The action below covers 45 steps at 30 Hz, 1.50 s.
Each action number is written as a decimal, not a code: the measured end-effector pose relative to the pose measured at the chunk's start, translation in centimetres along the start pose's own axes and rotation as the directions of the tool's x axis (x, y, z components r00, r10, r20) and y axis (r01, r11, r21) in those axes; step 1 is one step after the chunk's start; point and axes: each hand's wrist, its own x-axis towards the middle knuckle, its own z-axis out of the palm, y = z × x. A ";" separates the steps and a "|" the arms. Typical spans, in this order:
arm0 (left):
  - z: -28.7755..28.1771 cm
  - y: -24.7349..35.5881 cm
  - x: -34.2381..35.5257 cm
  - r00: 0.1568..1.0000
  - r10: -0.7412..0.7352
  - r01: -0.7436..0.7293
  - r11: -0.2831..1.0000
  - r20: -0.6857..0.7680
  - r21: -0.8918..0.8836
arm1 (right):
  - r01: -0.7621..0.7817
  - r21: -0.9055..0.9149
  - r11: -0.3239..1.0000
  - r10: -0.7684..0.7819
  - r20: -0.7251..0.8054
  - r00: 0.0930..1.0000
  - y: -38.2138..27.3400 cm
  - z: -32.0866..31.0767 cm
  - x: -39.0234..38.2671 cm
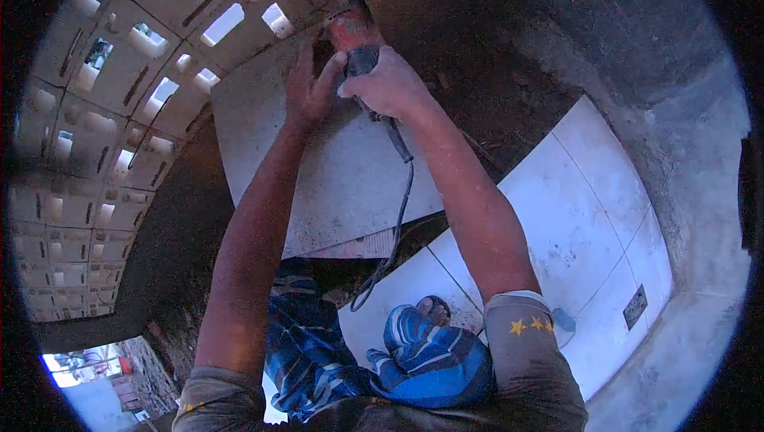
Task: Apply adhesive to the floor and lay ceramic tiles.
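Observation:
My right hand [390, 86] is wrapped round the dark handle of a red and black angle grinder [350, 33]. The grinder's head points at the far edge of a large pale tile [342, 193], by the foot of a block wall. Just left of the tool, my left hand [307, 94] lies over the tile with its fingers stretched forward and its thumb spread toward the grinder. Whether that thumb touches the tool cannot be made out. From the grinder's rear a black power cord [404, 193] runs back across the tile toward me.
A perforated block wall [119, 126] rises at the left. White floor tiles [581, 217] with a small square drain cover [636, 307] extend to the right, beside a rough grey wall [692, 169]. Dark soil [493, 74] lies beyond the tiles. My knees in blue patterned cloth [438, 360] are close below.

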 end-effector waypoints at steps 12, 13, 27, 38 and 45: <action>0.1 -2.2 0.3 0.998 0.061 -0.060 0.997 -0.021 0.057 | -0.025 -0.039 0.999 0.022 -0.078 0.997 -0.5 -0.2 -1.0; 0.3 -2.0 0.2 0.996 0.089 -0.088 0.995 -0.026 0.043 | -0.016 -0.030 0.999 0.015 -0.022 1.000 -0.3 -0.5 -0.9; 0.1 0.4 -0.2 1.000 0.023 -0.023 0.998 0.008 0.067 | -0.047 -0.047 0.998 0.047 -0.003 0.999 -1.7 -1.6 -2.8; 0.1 0.5 0.1 1.000 -0.009 0.007 0.981 0.006 0.195 | -0.061 -0.031 0.998 0.063 0.054 0.997 -1.3 -1.9 -3.1; 0.2 0.1 0.0 0.999 0.025 -0.028 0.995 0.025 0.092 | -0.006 -0.028 1.000 0.007 0.020 1.000 -2.1 -2.4 -4.4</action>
